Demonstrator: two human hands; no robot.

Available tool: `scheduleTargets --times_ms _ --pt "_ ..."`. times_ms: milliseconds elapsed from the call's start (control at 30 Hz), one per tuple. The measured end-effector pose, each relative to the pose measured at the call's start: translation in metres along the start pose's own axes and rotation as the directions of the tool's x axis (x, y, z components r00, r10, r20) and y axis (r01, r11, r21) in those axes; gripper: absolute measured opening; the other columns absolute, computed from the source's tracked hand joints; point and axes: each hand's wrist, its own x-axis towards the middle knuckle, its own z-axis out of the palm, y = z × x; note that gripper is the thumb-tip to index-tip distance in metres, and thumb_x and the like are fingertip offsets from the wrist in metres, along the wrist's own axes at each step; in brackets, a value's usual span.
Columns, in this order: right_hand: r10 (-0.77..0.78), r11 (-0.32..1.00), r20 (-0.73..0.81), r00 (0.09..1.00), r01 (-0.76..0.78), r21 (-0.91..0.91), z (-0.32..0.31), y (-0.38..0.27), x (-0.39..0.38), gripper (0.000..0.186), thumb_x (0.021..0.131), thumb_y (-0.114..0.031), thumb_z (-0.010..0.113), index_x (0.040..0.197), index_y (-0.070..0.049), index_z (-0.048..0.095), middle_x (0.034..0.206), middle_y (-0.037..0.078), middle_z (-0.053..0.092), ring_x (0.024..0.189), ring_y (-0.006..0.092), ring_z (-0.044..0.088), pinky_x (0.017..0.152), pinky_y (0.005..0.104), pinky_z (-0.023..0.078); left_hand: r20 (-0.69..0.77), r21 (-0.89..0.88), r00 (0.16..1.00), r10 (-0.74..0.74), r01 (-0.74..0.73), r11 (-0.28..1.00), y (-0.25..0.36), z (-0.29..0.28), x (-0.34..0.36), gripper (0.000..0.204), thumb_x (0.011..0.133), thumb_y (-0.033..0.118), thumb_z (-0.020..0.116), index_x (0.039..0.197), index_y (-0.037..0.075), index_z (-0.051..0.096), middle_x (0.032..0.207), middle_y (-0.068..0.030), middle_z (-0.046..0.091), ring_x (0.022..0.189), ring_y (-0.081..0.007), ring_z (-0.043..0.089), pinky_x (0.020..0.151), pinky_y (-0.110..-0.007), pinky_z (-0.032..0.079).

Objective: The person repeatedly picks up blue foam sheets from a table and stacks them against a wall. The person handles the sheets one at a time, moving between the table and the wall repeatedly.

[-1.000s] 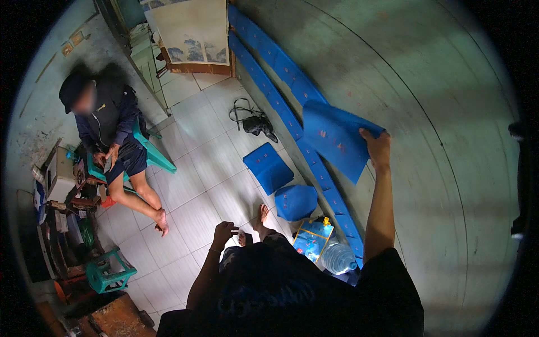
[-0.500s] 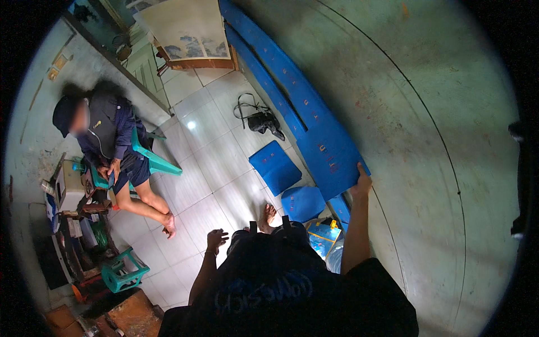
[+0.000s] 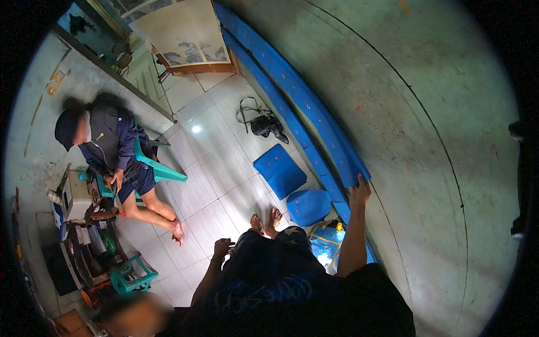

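Observation:
My right hand (image 3: pixel 360 192) grips the lower end of a long blue strip (image 3: pixel 303 95) with small coloured motifs, which lies along the pale wall at the right. A narrower blue strip (image 3: pixel 286 112) runs alongside it. My left hand (image 3: pixel 223 247) is low beside my dark shirt, its fingers curled; whether they hold anything is too small to tell. A blue rectangular piece (image 3: pixel 279 171) and a rounded blue piece (image 3: pixel 308 209) lie on the tiled floor near my bare feet, with a blue-and-yellow bag (image 3: pixel 323 242) close by.
A seated person (image 3: pixel 112 146) on a green chair (image 3: pixel 165 171) occupies the left, beside a cluttered shelf (image 3: pixel 78 236) and a green stool (image 3: pixel 132 275). A black strapped bag (image 3: pixel 264 126) lies on the floor. A board (image 3: pixel 179 36) stands at the back. A blurred patch fills the lower left.
The blue sheet in my right hand has come down from an angled, raised position to lie along the wall, and my hand moved down with it. My left fingers have curled in.

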Motion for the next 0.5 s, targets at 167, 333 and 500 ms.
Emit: scheduleTargets --times_ms 167,333,500 --pt "-0.038 0.988 -0.047 0.998 0.045 0.15 0.016 -0.006 -0.001 0.026 0.074 -0.012 0.069 0.096 -0.003 0.057 0.094 0.008 0.059 0.082 0.0178 0.056 0.066 0.0275 0.042 0.115 0.225 0.975 0.192 -0.213 0.951 0.0 -0.007 0.017 0.027 0.084 0.017 0.05 0.098 -0.006 0.053 0.082 -0.0146 0.064 0.061 -0.0173 0.061 0.05 -0.026 0.049" --pt "-0.114 0.988 0.0 0.994 0.113 0.105 0.006 -0.001 0.009 0.028 0.077 -0.018 0.067 0.1 -0.006 0.057 0.094 0.006 0.059 0.081 0.0139 0.055 0.063 0.0273 0.041 0.084 0.035 0.991 0.108 -0.111 0.993 -0.017 -0.02 0.053 0.024 0.081 0.018 0.055 0.092 -0.004 0.057 0.08 -0.0151 0.064 0.067 -0.022 0.062 0.06 -0.031 0.05" --pt "-0.193 0.965 0.037 0.98 0.197 -0.174 -0.037 0.024 0.002 0.051 0.088 -0.041 0.041 0.128 -0.009 0.041 0.132 0.006 0.041 0.124 0.0222 0.033 0.098 0.0413 0.028 0.162 0.418 0.965 0.205 -0.255 0.872 -0.033 -0.044 0.088 0.027 0.073 0.03 0.06 0.083 0.005 0.062 0.08 -0.0147 0.063 0.075 -0.0288 0.061 0.069 -0.039 0.049"
